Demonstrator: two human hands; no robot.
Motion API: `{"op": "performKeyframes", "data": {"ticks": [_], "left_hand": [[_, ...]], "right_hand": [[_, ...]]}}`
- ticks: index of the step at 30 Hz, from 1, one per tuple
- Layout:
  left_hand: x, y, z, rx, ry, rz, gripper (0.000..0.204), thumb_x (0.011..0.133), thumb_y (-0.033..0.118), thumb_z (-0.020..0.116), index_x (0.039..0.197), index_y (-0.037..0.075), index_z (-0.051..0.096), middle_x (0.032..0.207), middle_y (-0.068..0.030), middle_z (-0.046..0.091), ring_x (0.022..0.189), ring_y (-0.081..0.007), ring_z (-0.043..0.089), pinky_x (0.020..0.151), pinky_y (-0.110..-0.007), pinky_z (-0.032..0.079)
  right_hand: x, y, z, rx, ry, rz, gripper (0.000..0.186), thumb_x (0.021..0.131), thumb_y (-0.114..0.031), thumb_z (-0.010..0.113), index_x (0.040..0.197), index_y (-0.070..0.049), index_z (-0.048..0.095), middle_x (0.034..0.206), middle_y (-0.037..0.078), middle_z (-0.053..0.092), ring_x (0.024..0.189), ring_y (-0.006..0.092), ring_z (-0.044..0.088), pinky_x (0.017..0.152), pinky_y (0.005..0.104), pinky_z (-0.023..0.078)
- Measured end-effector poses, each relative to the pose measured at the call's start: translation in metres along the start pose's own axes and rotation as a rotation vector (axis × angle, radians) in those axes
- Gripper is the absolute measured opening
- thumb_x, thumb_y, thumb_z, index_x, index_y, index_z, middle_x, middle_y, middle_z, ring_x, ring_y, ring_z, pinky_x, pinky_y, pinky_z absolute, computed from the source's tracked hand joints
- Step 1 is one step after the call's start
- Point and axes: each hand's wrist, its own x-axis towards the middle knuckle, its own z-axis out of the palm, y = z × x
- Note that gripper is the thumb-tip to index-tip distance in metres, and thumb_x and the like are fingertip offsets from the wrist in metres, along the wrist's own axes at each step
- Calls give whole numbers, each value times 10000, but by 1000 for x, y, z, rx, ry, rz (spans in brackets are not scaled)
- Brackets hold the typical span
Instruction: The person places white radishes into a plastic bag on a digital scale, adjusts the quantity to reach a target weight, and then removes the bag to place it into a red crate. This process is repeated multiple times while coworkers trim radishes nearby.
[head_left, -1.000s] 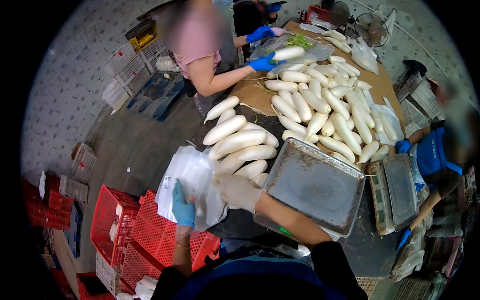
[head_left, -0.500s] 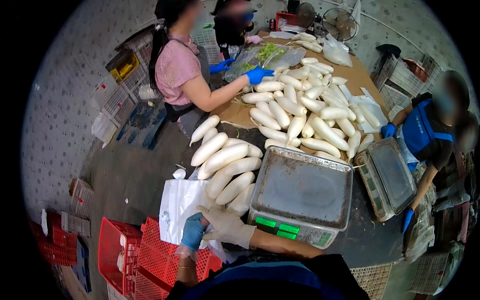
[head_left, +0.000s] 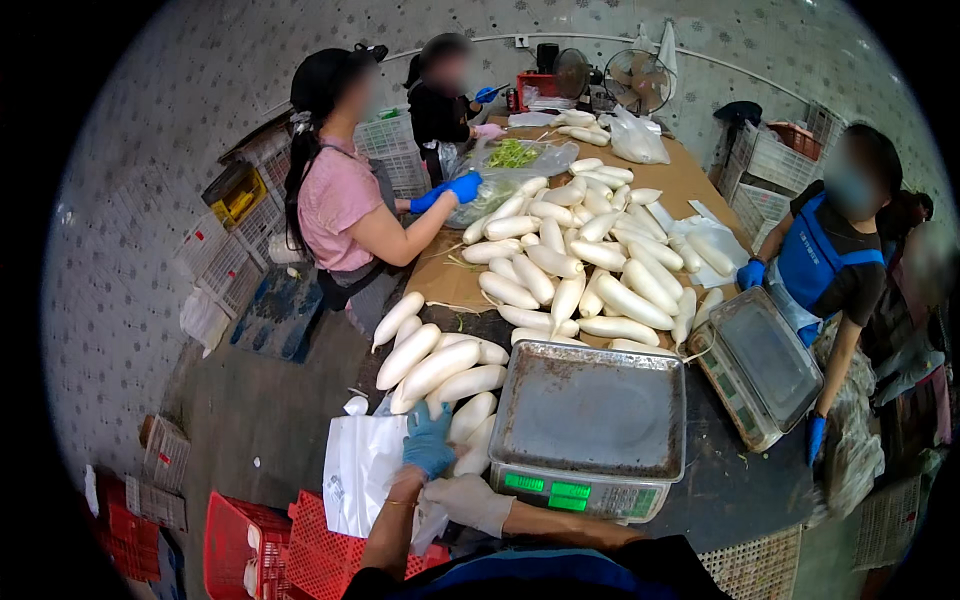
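My left hand (head_left: pixel 428 442), in a blue glove, reaches over a white plastic bag (head_left: pixel 362 470) at the table's near left corner. Its fingers are spread, their tips beside a small pile of white radishes (head_left: pixel 437 369). Below it my right hand (head_left: pixel 474 502), in a cream glove, lies in front of the scale; its fingertips are hidden behind my left wrist, so whether they grip anything does not show. Crumpled clear plastic hangs under that wrist. To the right stands a weighing scale (head_left: pixel 588 410) with a bare, stained metal pan and lit green displays.
A big heap of white radishes (head_left: pixel 560 262) covers the table's middle. A second scale (head_left: pixel 760 365) stands right, by a co-worker in a blue apron (head_left: pixel 825 250). Another co-worker in pink (head_left: pixel 345 215) handles a clear bag of greens at left. Red crates (head_left: pixel 245 550) stand lower left.
My left hand has moved up and right from beside my right hand, and its fingers have spread. My right hand has shifted slightly down. The co-worker in pink has drawn a hand back from the radishes.
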Motion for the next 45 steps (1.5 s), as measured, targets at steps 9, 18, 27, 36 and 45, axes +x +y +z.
{"op": "performKeyframes", "data": {"ticks": [9, 18, 27, 36, 45], "left_hand": [[11, -28, 12, -76, 137, 270, 890, 709, 343, 755, 1482, 160, 355, 1528, -298, 163, 1384, -495, 214, 1136, -488, 239], [10, -14, 5, 76, 275, 352, 538, 824, 317, 666, 1295, 91, 534, 1328, -184, 430, 1288, -348, 385, 1026, -427, 366], [-35, 64, -14, -1761, 188, 118, 361, 998, 318, 476, 1236, 59, 554, 1117, -108, 619, 1037, -196, 567, 970, -309, 396], [26, 102, -74, -2143, 305, 86, 258, 993, 273, 449, 1129, 89, 570, 975, -74, 623, 928, -179, 581, 894, -304, 422], [16, 108, -50, -1636, 267, 136, 227, 974, 242, 463, 1088, 89, 586, 912, -72, 627, 878, -186, 593, 844, -310, 441]], "right_hand": [[-20, -43, -74, 434, -36, -31, 197, 908, -101, 523, 1026, -147, 675, 922, 48, 697, 867, 230, 664, 782, 323, 523], [-98, -52, -224, 953, 992, 54, 354, 968, -178, 527, 1258, 25, 536, 1206, 121, 624, 1067, 166, 605, 938, 298, 486], [-111, 0, -171, 1534, 893, 317, 550, 950, -257, 570, 1364, 77, 427, 1372, 153, 518, 1176, 173, 546, 1015, 290, 422], [-126, -3, -166, 1274, 683, 485, 391, 941, -182, 587, 1212, 98, 554, 1324, 156, 566, 1126, 214, 576, 990, 324, 448], [-130, 5, -168, 197, 711, 525, 480, 857, -44, 624, 1329, -48, 544, 1345, 175, 545, 1221, 272, 539, 1027, 327, 430]]}}
